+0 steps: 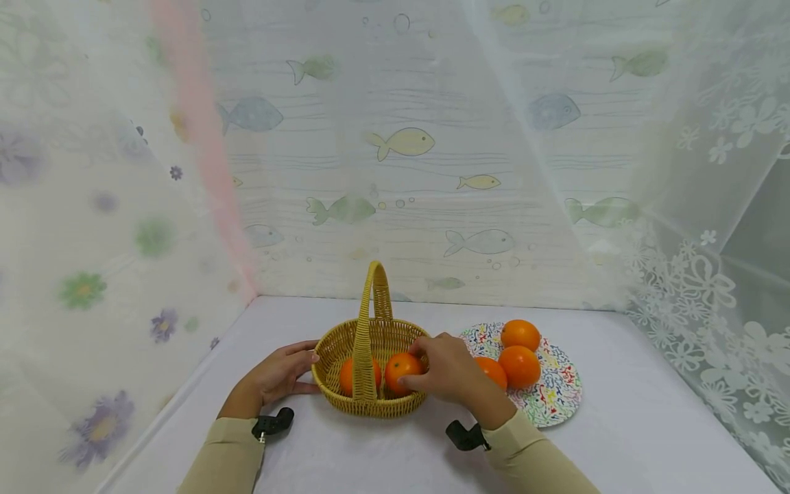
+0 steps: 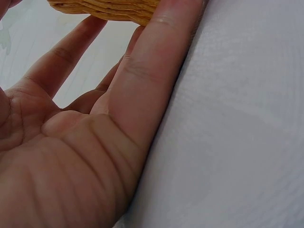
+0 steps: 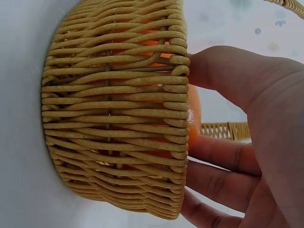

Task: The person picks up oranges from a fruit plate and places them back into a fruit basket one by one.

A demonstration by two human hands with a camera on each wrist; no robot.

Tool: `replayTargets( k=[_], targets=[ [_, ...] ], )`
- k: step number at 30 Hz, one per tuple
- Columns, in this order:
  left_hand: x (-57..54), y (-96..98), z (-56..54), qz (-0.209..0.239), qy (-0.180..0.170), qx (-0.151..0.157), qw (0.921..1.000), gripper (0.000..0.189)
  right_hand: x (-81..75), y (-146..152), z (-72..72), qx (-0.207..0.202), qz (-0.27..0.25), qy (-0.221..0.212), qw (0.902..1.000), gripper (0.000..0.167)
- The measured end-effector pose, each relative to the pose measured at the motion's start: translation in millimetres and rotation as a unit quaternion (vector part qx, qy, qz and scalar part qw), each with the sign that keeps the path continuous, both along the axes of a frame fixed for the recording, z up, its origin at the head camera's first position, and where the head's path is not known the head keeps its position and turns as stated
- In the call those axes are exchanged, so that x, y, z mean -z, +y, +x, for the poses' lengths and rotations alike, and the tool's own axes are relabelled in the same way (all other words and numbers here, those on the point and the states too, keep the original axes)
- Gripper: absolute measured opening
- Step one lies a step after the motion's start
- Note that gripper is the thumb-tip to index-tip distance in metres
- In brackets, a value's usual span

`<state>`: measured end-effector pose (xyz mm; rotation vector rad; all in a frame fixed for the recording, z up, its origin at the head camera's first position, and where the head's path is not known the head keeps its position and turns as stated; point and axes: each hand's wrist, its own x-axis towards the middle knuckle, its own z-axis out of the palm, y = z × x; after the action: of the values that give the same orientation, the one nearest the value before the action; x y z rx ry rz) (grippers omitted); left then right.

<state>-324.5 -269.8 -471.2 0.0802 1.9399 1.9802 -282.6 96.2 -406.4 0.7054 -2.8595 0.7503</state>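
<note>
A yellow wicker basket with a tall arched handle stands on the white cloth. Inside it, one orange lies partly behind the handle. My right hand reaches over the basket's right rim and grips a second orange between thumb and fingers. The right wrist view shows that orange just above the rim, mostly hidden by the weave. My left hand touches the basket's left side with extended fingers. In the left wrist view, the lowest finger lies along the cloth beneath the basket's edge.
Right of the basket, a round multicoloured patterned mat bears three oranges, one partly behind my right hand. A fish-print curtain hangs behind the table, with floral sheer curtains at both sides. A black camera sits on each wrist.
</note>
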Motion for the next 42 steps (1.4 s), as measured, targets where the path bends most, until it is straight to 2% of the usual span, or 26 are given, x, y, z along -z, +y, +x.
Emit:
replayTargets(
  k=[5, 14, 27, 42],
  targets=[
    [-0.4, 0.3, -0.7, 0.001, -0.005, -0.002, 1.0, 0.066, -0.7, 2.7, -1.5, -0.005, 0.0, 0.002, 1.0, 0.042],
    [-0.6, 1.2, -0.1, -0.005, -0.008, -0.009, 0.9999, 0.069, -1.2, 7.6, -5.7, -0.014, 0.031, 0.049, 0.9982, 0.037],
    [-1.3, 1.1, -0.2, -0.003, -0.005, -0.008, 0.9999, 0.067, -1.7, 5.8, -5.1, -0.03, 0.044, 0.054, 0.9971, 0.034],
    [-3.0, 2.4, 1.2, -0.007, -0.009, -0.017, 0.9998, 0.067, 1.5, 4.7, -5.0, -0.021, 0.056, 0.052, 0.9968, 0.039]
  ],
)
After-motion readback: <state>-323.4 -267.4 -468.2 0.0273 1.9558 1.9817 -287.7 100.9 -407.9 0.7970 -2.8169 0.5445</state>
